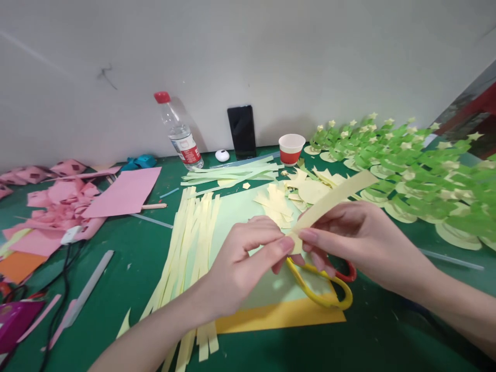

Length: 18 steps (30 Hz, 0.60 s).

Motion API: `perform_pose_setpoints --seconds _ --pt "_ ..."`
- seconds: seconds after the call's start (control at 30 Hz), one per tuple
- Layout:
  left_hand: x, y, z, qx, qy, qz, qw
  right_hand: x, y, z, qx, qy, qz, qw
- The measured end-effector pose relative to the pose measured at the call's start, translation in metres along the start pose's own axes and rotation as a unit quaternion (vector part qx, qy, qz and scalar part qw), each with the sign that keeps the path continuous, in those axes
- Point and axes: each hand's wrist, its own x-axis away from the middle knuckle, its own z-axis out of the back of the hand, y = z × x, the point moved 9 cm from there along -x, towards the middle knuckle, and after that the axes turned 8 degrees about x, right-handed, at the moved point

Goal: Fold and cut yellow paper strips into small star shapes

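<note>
A pale yellow paper strip (337,199) is pinched in both my hands, folded or knotted at its lower end. My left hand (248,261) presses that end between thumb and fingers. Just to its right, my right hand (349,235) grips the same strip, whose free length slants up and right. Below the hands lie scissors with yellow and red handles (343,297), their blades hidden. Light green sheets (232,217) and an orange-yellow sheet (279,316) are underneath. Many loose yellow strips (194,232) lie beside my left hand.
Small green paper trees with stars (411,155) crowd the right side. Behind stand a water bottle (182,137), a phone (242,132) and a paper cup (291,149). Pink paper (126,191), a glue stick (91,281) and a black cable (64,289) lie left.
</note>
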Motion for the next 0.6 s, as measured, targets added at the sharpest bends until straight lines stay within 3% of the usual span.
perform_pose_setpoints --seconds 0.17,0.3,0.47,0.6 --pt "0.002 -0.01 0.003 0.127 0.01 0.052 0.99 0.0 -0.006 -0.003 0.041 -0.036 0.03 0.998" --pt "0.001 -0.013 0.005 0.138 0.018 0.064 0.988 0.005 -0.031 -0.001 0.168 0.017 0.161 0.973" --pt "0.0 -0.014 0.002 0.181 0.018 0.078 0.98 0.024 -0.06 -0.009 0.367 0.1 0.324 0.866" --pt "0.002 -0.022 0.001 0.237 0.04 0.125 0.963 0.039 -0.069 -0.019 0.461 0.116 0.428 0.769"
